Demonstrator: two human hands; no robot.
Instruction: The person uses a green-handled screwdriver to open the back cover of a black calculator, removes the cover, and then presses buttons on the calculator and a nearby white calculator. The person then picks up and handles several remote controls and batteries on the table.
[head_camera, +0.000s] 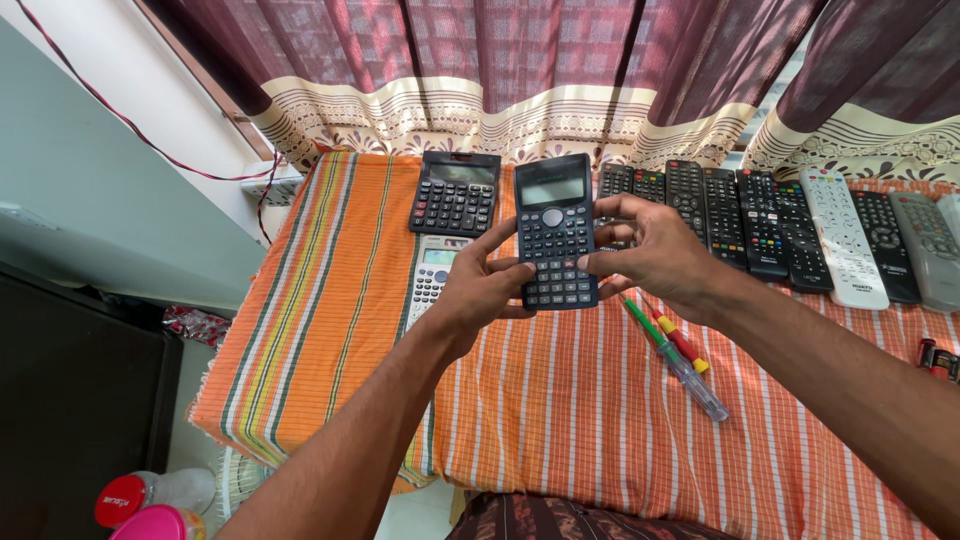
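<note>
Both hands hold a dark scientific calculator upright above the orange striped tablecloth. My left hand grips its left edge, thumb on the lower keys. My right hand holds its right edge, fingers curled over the side. Behind it a second dark calculator lies flat on the cloth. A white calculator lies under my left hand, partly hidden.
A row of several remote controls lies along the back right. Two screwdrivers, one green-handled and one red-and-yellow, lie under my right wrist. Maroon curtains hang behind. Bottles with red and pink caps stand on the floor at left.
</note>
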